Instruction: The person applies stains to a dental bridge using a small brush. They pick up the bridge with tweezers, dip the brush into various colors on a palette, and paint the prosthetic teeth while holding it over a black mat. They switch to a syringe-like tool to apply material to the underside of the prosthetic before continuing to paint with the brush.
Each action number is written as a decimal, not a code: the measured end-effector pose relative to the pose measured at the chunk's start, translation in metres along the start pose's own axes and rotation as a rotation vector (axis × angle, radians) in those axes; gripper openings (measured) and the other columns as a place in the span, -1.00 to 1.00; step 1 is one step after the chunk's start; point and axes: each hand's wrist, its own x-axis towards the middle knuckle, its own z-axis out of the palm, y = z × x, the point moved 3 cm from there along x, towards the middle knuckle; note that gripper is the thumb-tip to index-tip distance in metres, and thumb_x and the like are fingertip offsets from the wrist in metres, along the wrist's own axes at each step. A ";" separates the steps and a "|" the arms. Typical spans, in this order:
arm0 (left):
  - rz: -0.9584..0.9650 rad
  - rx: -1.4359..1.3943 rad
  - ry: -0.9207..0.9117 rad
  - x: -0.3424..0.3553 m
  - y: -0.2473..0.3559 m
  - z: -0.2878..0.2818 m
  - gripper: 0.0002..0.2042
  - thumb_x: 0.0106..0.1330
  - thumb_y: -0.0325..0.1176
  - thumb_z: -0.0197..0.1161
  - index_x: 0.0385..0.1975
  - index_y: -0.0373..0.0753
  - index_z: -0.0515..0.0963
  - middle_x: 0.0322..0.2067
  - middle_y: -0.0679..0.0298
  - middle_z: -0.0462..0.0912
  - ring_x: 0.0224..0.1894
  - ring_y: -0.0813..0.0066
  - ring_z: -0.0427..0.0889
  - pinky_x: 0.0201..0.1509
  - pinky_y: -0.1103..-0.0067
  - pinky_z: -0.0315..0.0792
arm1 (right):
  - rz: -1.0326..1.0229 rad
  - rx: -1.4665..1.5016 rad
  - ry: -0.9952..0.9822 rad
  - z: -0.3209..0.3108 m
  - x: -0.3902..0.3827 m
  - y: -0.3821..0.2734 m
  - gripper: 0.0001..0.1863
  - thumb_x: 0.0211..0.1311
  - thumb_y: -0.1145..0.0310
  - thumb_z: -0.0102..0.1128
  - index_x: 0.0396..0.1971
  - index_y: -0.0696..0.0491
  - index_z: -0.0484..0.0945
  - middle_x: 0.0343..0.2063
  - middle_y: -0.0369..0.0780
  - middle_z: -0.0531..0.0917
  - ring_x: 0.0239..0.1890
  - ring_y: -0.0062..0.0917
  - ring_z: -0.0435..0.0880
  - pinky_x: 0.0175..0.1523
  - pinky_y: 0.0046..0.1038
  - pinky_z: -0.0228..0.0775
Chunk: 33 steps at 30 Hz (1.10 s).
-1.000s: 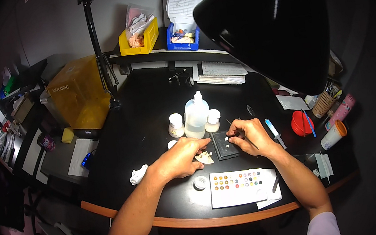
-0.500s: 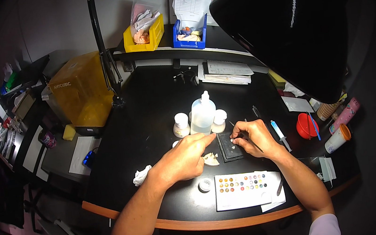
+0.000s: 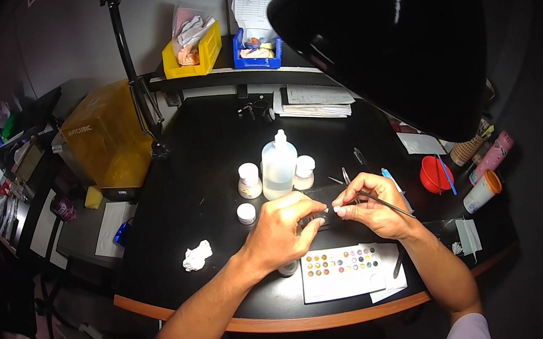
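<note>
My left hand (image 3: 280,233) is over the middle of the desk, thumb and forefinger curved toward each other around a tiny pale piece (image 3: 325,210). Facing it a short way off, my right hand (image 3: 376,210) pinches a small white piece (image 3: 338,209) between its fingertips. A thin dark stick (image 3: 389,202), like a brush handle, also lies in the right hand's grip. Under the hands is a dark plate (image 3: 320,197), mostly hidden. Just in front of them lies a white card (image 3: 342,287) with rows of coloured dots. A small jar (image 3: 289,269) is partly covered by my left hand.
Behind my hands stand a clear squeeze bottle (image 3: 280,165) and two white-capped jars (image 3: 249,180). A white lidded pot (image 3: 246,214) and crumpled tissue (image 3: 197,255) are to the left. At right are a red bowl (image 3: 434,174), a cup (image 3: 481,192) and a large black lamp (image 3: 398,36).
My left hand has stopped pointing and come to the right hand, thumb and forefinger now curved around a tiny piece. The right hand has lifted its white piece off the plate. The view has shifted slightly.
</note>
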 end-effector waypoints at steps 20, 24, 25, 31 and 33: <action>-0.020 -0.230 0.034 0.001 0.016 0.005 -0.84 0.22 -0.57 0.50 -0.20 -0.32 0.79 -0.32 0.13 0.84 -0.28 0.47 0.84 -0.17 0.61 0.69 | -0.036 0.163 0.051 0.016 -0.021 -0.015 -0.85 0.31 0.62 0.42 -0.24 0.20 0.58 -0.22 -0.08 0.76 -0.08 -0.48 0.80 0.01 -0.47 0.76; -0.017 -0.272 0.034 0.000 0.015 0.005 -0.81 0.23 -0.59 0.49 -0.16 -0.31 0.80 -0.33 0.14 0.84 -0.31 0.49 0.82 -0.21 0.63 0.67 | -0.026 0.229 0.040 0.014 -0.022 -0.012 -0.84 0.32 0.62 0.42 -0.25 0.20 0.57 -0.22 -0.08 0.76 -0.08 -0.47 0.81 0.06 -0.46 0.74; -0.022 -0.285 0.035 0.000 0.015 0.006 -0.81 0.23 -0.59 0.49 -0.16 -0.31 0.80 -0.34 0.14 0.84 -0.32 0.51 0.82 -0.21 0.64 0.66 | -0.020 0.241 0.041 0.013 -0.022 -0.009 -0.84 0.32 0.62 0.42 -0.25 0.19 0.57 -0.22 -0.08 0.76 -0.09 -0.47 0.82 0.07 -0.46 0.74; -0.145 -0.425 0.015 -0.001 0.010 0.009 -0.84 0.31 -0.57 0.47 -0.14 -0.34 0.79 -0.30 0.15 0.83 -0.28 0.53 0.80 -0.15 0.65 0.66 | -0.048 0.265 0.062 0.014 -0.023 -0.006 -0.84 0.33 0.61 0.42 -0.24 0.18 0.57 -0.22 -0.07 0.78 -0.09 -0.47 0.82 0.07 -0.47 0.73; -0.260 -0.570 0.000 -0.004 0.005 0.013 -0.85 0.35 -0.56 0.44 -0.12 -0.37 0.77 -0.26 0.13 0.83 -0.24 0.52 0.80 -0.08 0.62 0.68 | -0.030 0.279 0.073 0.015 -0.023 -0.006 -0.85 0.33 0.61 0.41 -0.24 0.18 0.57 -0.22 -0.06 0.78 -0.09 -0.47 0.82 0.06 -0.47 0.73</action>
